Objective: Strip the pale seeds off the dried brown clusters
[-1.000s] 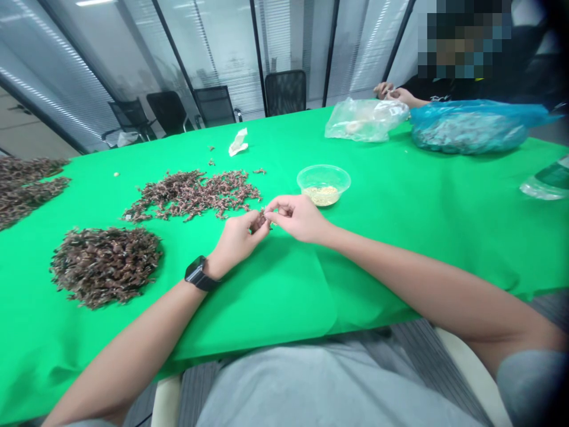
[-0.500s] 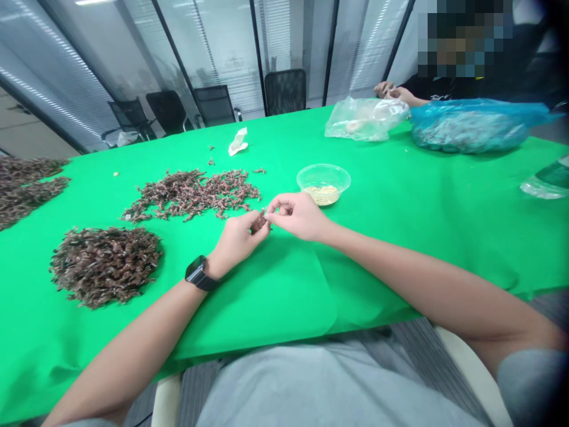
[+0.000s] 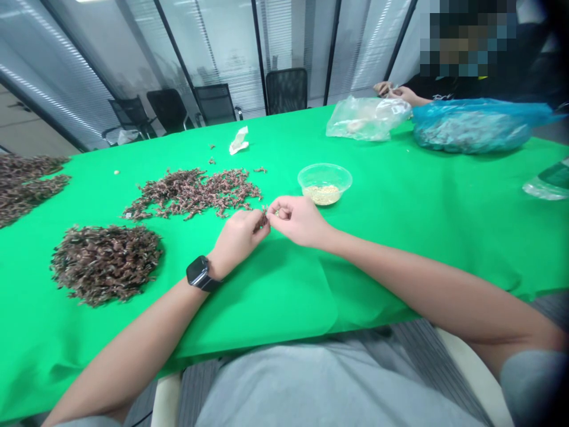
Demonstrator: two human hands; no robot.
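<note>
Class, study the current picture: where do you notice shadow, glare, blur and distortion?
Head view: soft shadow on the green cloth below the left hand; head view: pale glare on the blue bag; head view: the brown piece between both hands too blurred to identify; head view: the bottle smeared near the darkened right edge.

On the table (image 3: 422, 219), the bowl (image 3: 340, 179) stands right of the heaps (image 3: 106, 264).
</note>
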